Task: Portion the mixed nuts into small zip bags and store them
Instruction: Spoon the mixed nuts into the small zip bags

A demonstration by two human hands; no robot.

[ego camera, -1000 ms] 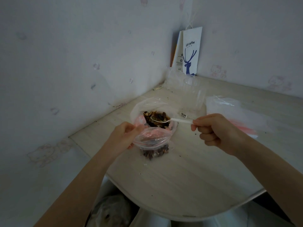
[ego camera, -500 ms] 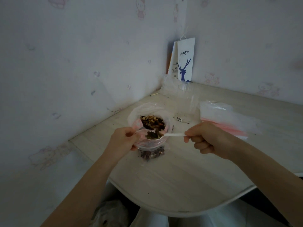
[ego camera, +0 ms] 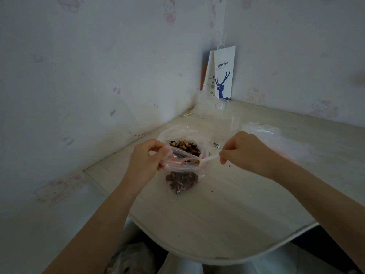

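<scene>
Head view.
Small zip bag (ego camera: 181,179): part-filled with nuts, standing on bench (ego camera: 217,214), its mouth pinched by left grip (ego camera: 146,157).
Spoon (ego camera: 209,159): white, carrying nuts, bowl at the bag mouth, handle pinched in right grip (ego camera: 243,151).
Large nut bag (ego camera: 184,145): unsealed, just behind.
Spare bags (ego camera: 276,139): bench, right.

This looks like a room in a home, most likely a bedroom or a child's room: both walls meeting in the corner at the upper middle of the frame are covered in pale wallpaper (ego camera: 94,80) printed with small pink cartoon cat figures. A light wood-grain table (ego camera: 217,218) with a rounded front edge is pushed into that corner and is speckled with crumbs. At its far end a white coffee-shop paper bag (ego camera: 224,76) with a blue deer stands against the wall, and crumpled clear plastic bags (ego camera: 276,139) lie at the right.
</scene>
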